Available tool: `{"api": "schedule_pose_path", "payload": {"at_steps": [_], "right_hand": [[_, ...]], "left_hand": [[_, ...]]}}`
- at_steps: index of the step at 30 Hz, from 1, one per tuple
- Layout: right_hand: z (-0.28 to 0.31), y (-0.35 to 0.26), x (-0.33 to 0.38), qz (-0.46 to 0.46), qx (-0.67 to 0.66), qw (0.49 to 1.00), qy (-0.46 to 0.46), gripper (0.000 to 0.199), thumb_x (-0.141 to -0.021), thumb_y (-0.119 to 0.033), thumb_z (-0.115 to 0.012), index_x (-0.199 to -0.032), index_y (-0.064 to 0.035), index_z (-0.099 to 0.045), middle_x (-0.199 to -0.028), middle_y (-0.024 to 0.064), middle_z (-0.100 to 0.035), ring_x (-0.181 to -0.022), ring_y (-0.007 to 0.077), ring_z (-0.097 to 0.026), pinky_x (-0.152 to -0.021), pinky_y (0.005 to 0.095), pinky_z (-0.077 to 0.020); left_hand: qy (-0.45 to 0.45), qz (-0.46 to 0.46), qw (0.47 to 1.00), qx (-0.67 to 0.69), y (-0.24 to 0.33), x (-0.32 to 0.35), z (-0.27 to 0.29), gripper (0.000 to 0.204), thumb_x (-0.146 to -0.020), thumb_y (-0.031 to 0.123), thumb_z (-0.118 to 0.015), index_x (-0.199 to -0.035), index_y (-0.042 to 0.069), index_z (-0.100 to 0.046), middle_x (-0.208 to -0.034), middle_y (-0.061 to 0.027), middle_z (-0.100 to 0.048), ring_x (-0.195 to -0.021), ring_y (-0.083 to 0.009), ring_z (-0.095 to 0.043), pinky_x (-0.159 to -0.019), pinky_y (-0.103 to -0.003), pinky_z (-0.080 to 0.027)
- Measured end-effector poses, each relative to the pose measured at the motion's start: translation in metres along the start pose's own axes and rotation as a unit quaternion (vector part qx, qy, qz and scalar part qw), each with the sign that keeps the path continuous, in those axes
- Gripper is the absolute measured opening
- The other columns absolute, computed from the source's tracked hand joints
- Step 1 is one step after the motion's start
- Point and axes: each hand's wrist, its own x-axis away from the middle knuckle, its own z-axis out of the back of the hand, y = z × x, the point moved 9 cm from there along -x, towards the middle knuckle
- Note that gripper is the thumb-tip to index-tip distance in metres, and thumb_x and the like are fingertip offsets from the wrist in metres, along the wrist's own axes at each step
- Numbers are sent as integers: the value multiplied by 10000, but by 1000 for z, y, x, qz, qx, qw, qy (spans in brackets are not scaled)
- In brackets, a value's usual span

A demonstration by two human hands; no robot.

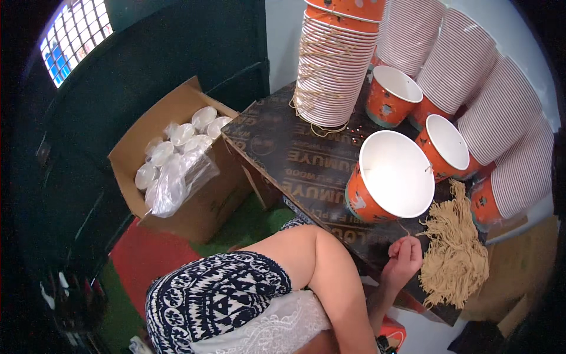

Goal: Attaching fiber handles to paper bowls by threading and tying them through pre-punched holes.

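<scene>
The large orange paper bucket [396, 174] stands on the black plywood tabletop [274, 153], tilted with its white mouth toward the viewer, just beyond and slightly left of the person's right hand [405, 258]. That hand sits low near the table's near edge, its fingers curled in and the tips pressed together, pinching a thin strand [403, 227] that runs up toward the bucket's base. Its forearm [383, 298] rises steeply from the lower edge, partly behind a bent bare limb [339, 271] beside navy-and-white patterned cloth [221, 289]. The left hand is out of sight, so its pose cannot be told. Just right of the right hand lies a loose bundle of beige twine [453, 259]. Beyond the large bucket are two single orange buckets [392, 97], a tall twine-wrapped stack [336, 65] and several leaning stacks [457, 65]. At left, an open cardboard box [200, 221] holds clear plastic pieces [183, 134].
</scene>
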Motion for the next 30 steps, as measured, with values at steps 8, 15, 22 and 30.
{"api": "schedule_pose_path", "payload": {"at_steps": [8,15,22,30], "right_hand": [[-2,1,-1,10,-16,1000,-24,163,-987,-71,-517,-838,-7,-531,-675,14,-466,-573,81,-404,-520,225,-326],[-5,-1,-1,2,-11,999,-33,158,-989,-72,-521,-848,-1,-534,-703,17,-475,-588,83,-405,-530,225,-334],[-3,2,0,10,-11,999,-30,145,-981,-64,-527,-855,6,-540,-713,21,-480,-601,82,-413,-535,224,-341],[4,3,-2,7,-34,999,-27,155,-979,-60,-528,-841,4,-561,-695,22,-508,-592,79,-441,-540,221,-343]], "left_hand": [[-17,-4,1000,-26,2,-6,-4,346,-1036,212,-495,-1171,-90,-594,-1142,-148,-649,-1053,-231,-570,-919,-345,-454],[-41,0,999,-36,3,-13,-13,339,-1034,211,-495,-1147,-90,-601,-1110,-147,-657,-1025,-237,-575,-902,-348,-455],[-72,2,996,-43,6,-16,-24,333,-1032,211,-496,-1124,-89,-608,-1078,-145,-666,-997,-243,-581,-885,-351,-457],[-127,20,992,-9,2,-19,-35,328,-1030,210,-496,-1096,-88,-617,-1041,-144,-675,-965,-250,-587,-866,-354,-459]]}}
